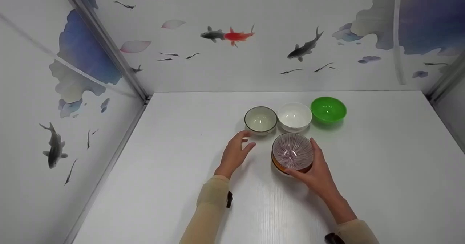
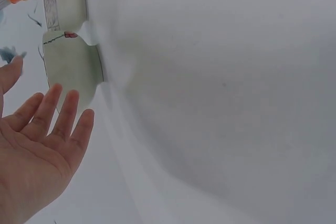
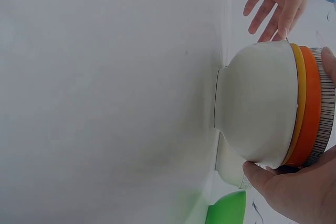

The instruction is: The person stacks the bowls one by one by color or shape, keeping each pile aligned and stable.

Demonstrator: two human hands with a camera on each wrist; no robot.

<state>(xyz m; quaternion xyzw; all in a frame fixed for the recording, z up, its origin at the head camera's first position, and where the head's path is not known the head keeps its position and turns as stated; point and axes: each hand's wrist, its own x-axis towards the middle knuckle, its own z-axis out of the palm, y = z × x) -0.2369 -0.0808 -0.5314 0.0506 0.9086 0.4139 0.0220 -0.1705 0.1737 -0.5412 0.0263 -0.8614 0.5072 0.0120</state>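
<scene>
Nearest, two light sleeves (image 1: pixel 205 215) are seen, with a dark strap (image 1: pixel 229 199) worn at the left wrist. By the right hand (image 1: pixel 316 173), a stack of bowls (image 1: pixel 291 151) is gripped near the rim, the thumb being placed on the near side and the fingers on the right. The stack is stood upright on the white surface (image 1: pixel 152 186); it is topped by a striped bowl (image 3: pixel 327 103), orange and yellow bands are shown beneath, and a pale bowl (image 3: pixel 260 103) is set at the bottom. Nothing is held by the left hand (image 1: pixel 233 154); its fingers are parted and pointed toward a grey-green bowl (image 1: pixel 260 120), though whether it is touched cannot be told. Beyond the stack, that bowl, a white bowl (image 1: pixel 294 116) and a green bowl (image 1: pixel 328 110) are lined up left to right. Behind them, a white wall (image 1: pixel 218 73) is decorated with fish (image 1: pixel 238 36).
</scene>
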